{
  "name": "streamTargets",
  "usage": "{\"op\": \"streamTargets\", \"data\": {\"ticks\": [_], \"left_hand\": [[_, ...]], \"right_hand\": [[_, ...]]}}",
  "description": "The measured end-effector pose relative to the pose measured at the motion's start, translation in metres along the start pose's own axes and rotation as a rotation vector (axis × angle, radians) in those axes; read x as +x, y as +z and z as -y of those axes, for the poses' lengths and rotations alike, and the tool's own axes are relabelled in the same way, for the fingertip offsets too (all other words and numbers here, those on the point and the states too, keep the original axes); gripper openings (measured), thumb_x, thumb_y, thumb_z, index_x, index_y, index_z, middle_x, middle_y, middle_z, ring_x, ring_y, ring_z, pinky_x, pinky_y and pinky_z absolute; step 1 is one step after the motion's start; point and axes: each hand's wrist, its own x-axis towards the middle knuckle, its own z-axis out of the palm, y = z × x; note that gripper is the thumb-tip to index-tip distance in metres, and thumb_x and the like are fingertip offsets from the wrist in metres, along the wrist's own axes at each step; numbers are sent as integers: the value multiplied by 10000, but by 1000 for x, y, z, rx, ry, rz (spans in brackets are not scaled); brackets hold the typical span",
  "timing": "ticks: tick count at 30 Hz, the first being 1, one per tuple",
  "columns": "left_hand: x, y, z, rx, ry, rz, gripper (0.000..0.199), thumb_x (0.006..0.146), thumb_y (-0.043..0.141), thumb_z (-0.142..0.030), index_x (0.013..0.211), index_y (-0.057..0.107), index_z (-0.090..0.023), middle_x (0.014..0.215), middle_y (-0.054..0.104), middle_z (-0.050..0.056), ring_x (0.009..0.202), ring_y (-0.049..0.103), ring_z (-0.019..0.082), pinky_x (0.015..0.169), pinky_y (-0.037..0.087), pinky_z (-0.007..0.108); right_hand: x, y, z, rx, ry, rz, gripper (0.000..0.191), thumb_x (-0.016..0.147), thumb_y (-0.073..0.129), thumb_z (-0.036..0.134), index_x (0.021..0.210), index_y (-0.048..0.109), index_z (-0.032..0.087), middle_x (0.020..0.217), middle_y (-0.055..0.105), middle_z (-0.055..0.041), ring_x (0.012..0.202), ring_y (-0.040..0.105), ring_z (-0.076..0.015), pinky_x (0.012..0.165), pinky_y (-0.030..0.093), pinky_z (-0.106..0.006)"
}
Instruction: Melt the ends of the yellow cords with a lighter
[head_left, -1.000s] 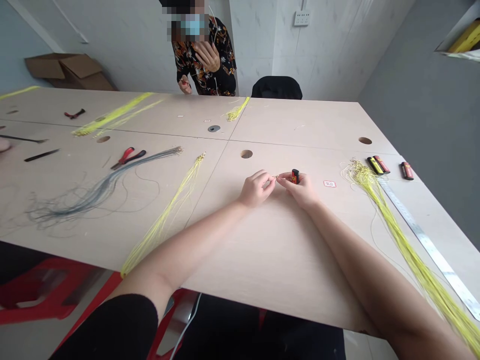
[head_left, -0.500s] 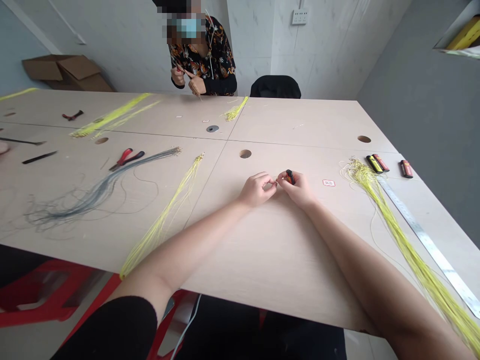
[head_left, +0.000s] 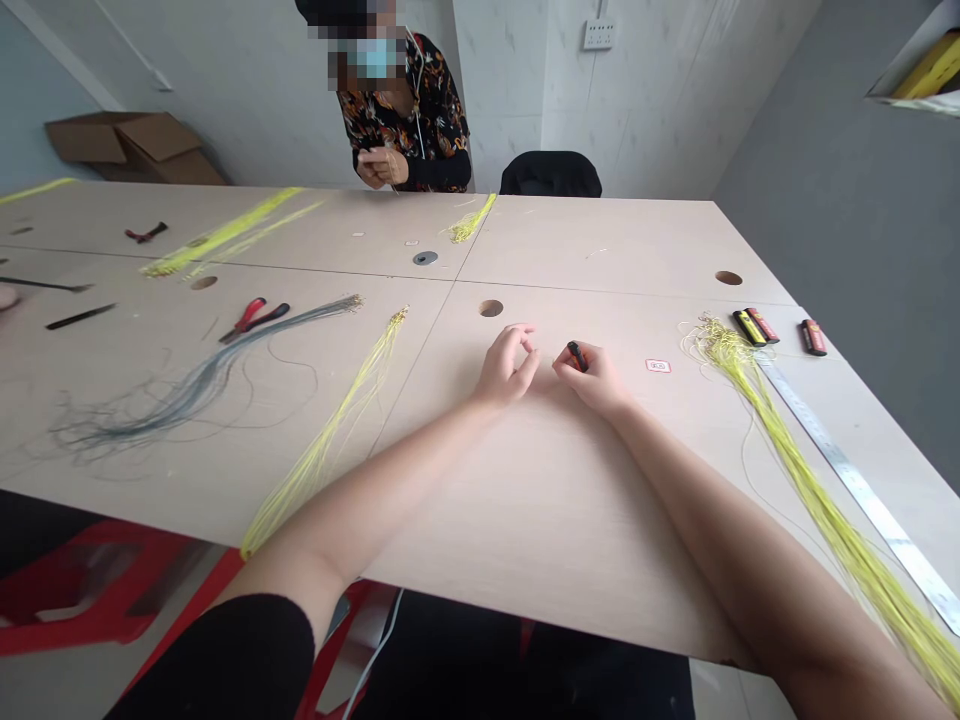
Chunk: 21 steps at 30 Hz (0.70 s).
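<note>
Pale wood-grain table [head_left: 585, 500] fills most of my feed. Room for moving: a broad stretch of board between the forearms, running from the wrists to the near edge; another beyond the hands, broken by a round cable hole [head_left: 491, 308].

Yellow cord bundle [head_left: 799, 480], right of the right forearm, runs off the lower right corner. Blue-grey strand bundle [head_left: 199, 385] fans out far left. Second yellow bundle [head_left: 332, 420] lies beside the left forearm, its tail reaching the near edge; I judge a leftward sweep there would snag it. Steel ruler [head_left: 847, 475] lies along the outer side of the right-hand bundle, limiting space toward the right edge.

Left hand [head_left: 506, 368]: released, fingers loosely curled, nothing visible in it, apart from the other. Right hand [head_left: 596, 375]: grasping a lighter [head_left: 577, 355] above the table, thumb and forefinger together; I cannot tell whether they also pinch a fine piece.

Progress: both yellow bundles show gold-coloured ends, neither touched by a hand. Judgement: close fingertip work, mid-run. Which bundle is done and which is left, I cannot read.

Red-handled pliers [head_left: 249, 315] lie unused by the blue-grey strands. Smallest: printed label [head_left: 658, 366], just right of the right hand.
</note>
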Motion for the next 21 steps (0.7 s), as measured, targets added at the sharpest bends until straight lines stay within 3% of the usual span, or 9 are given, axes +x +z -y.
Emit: {"op": "streamTargets", "data": {"ticks": [2,5,9,12,16,21], "left_hand": [[-1,1,1,-84,-6,49,153,875,463,-332,919,481,-187,1271,558,138,1181,534,197,989,421,374],[-2,2,1,-186,-47,180,303,928,379,-444,1064,469,-189,1323,531,151,1158,560,186,977,431,354],[-2,1,1,-176,-84,266,449,928,302,-553,1120,459,-179,1138,624,123,955,625,170,873,460,324],[-3,1,1,-107,-77,336,459,911,347,-551,1150,448,-173,919,650,68,809,611,163,765,454,298],[-4,1,-4,-57,-41,402,428,865,466,-487,1173,441,-191,745,594,-10,649,557,138,638,409,263],[-4,0,-8,-46,-64,386,407,825,510,-463,1126,450,-196,665,517,-43,569,491,115,582,370,249]], "right_hand": [[0,0,-1,-10,-10,17,86,673,538,247,625,513,181,520,366,51,501,301,-78,494,243,-246],[-1,1,-1,-29,-22,35,83,668,535,239,618,502,181,525,349,51,506,295,-78,496,243,-242],[-1,2,0,-30,-27,24,122,674,540,253,607,464,186,529,324,52,516,281,-78,497,237,-238],[0,2,0,-29,-38,18,150,669,552,283,603,459,185,529,330,53,523,276,-79,500,230,-239],[1,0,-1,-4,-52,33,124,631,543,286,610,476,185,526,352,55,520,283,-80,504,237,-245],[0,0,-1,-4,-52,33,90,621,534,262,615,493,182,527,381,49,529,307,-86,514,253,-246]]}}
